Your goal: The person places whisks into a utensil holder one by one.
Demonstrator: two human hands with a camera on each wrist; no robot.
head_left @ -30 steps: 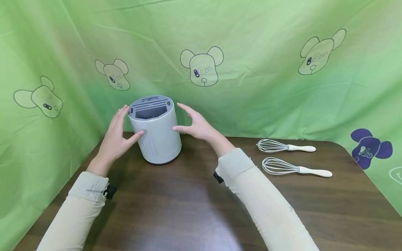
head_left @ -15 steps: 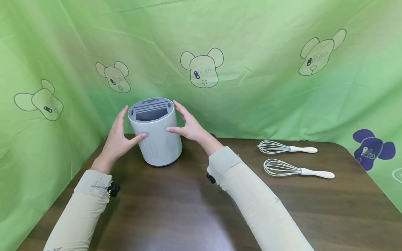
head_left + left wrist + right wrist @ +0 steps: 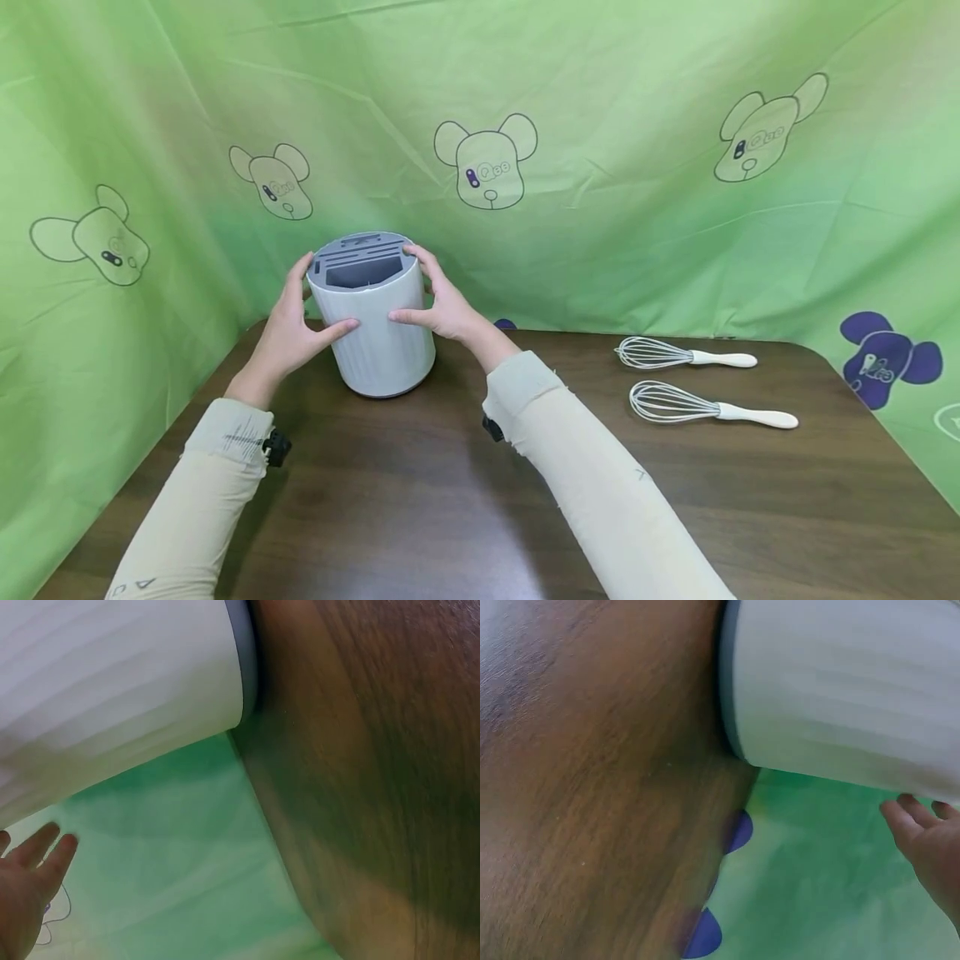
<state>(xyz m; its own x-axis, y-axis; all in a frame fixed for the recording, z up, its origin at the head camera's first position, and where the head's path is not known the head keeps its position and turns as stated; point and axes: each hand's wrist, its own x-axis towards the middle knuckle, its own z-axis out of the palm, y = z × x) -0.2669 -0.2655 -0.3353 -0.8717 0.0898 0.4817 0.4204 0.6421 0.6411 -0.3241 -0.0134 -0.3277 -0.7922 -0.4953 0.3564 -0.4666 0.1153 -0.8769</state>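
Note:
A white, round knife block (image 3: 381, 333) with a grey slotted top stands upright at the table's back left. My left hand (image 3: 288, 333) holds its left side, thumb on the front wall and forefinger at the top rim. From the other side my right hand (image 3: 446, 308) grips it, thumb on the front and forefinger over the rim. In the left wrist view, some fingers of the left hand (image 3: 34, 877) stand a little off the wall. The right wrist view shows fingers of the right hand (image 3: 930, 836) beside the block's lower edge.
Two whisks with white handles lie on the right of the brown wooden table (image 3: 390, 500): a rear whisk (image 3: 686, 353) and a front whisk (image 3: 712, 403). A green printed cloth (image 3: 600, 208) hangs close behind and along the sides.
Both hands have closed in on the knife block, the right hand moving left until its forefinger lies over the rim. The block has hardly moved; the whisks are where they were.

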